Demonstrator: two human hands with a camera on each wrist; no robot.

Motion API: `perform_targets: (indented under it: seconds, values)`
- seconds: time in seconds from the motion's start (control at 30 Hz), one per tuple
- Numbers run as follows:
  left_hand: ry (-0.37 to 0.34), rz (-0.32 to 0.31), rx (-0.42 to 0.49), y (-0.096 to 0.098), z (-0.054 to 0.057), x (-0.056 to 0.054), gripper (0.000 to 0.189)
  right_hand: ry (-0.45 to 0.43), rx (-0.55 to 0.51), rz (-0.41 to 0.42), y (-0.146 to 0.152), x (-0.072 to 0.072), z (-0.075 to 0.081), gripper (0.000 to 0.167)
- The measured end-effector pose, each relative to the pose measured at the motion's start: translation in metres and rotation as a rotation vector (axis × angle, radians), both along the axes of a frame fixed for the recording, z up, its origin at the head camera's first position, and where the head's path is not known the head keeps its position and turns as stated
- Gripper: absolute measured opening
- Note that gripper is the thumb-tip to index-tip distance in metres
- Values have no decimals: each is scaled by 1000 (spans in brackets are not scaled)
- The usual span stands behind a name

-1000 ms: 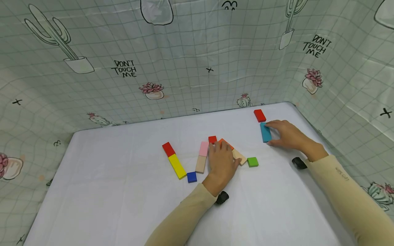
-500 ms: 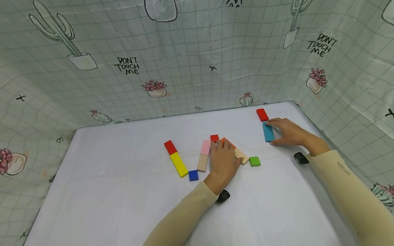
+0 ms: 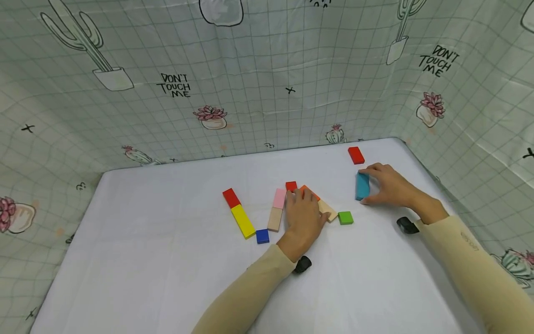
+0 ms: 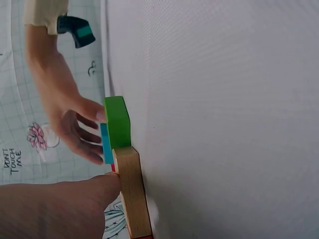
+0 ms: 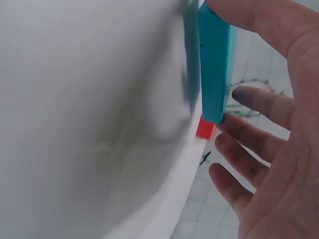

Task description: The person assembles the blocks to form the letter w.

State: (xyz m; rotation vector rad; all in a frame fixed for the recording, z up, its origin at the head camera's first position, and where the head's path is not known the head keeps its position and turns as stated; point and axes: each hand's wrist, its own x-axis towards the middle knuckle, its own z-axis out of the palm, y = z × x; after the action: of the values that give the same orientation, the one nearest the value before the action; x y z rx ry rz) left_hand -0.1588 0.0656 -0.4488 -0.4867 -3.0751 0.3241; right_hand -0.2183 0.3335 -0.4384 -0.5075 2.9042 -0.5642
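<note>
My right hand (image 3: 390, 185) pinches a teal block (image 3: 362, 186) by its two ends, thumb at one end and a finger at the other. In the right wrist view the teal block (image 5: 214, 64) is apart from its shadow on the cloth. My left hand (image 3: 303, 217) lies over a slanted row of an orange block (image 3: 310, 191) and a natural wood block (image 3: 327, 211). In the left wrist view its thumb touches the side of the wood block (image 4: 131, 191). A green block (image 3: 345, 218) meets that row's near end. The left fingertips lie near a small red block (image 3: 291, 185).
Left of the left hand stand a pink block (image 3: 279, 198) and a beige block (image 3: 274, 219) end to end. Further left are a red block (image 3: 231, 198), a yellow block (image 3: 243, 221) and a blue block (image 3: 262, 236). Another red block (image 3: 356, 155) lies near the back edge.
The teal block has come up off the cloth and moved slightly toward the person, away from the far red block. The left hand stays over the slanted row; the head view has shifted slightly.
</note>
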Motion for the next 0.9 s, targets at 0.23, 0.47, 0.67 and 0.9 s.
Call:
perform_targets:
  seconds: [0.23, 0.47, 0.67, 0.9]
  values:
    - [6, -5, 0, 0, -2, -1, 74, 70, 13, -8, -13, 20, 0, 87]
    - [8, -7, 7, 1, -3, -1, 73, 95, 29, -14, -21, 33, -4, 87]
    - [6, -7, -2, 2, -2, -1, 72, 127, 59, -10, -23, 38, -9, 86]
    - [11, -4, -5, 2, -4, 0, 75, 125, 84, -22, -26, 43, -12, 85]
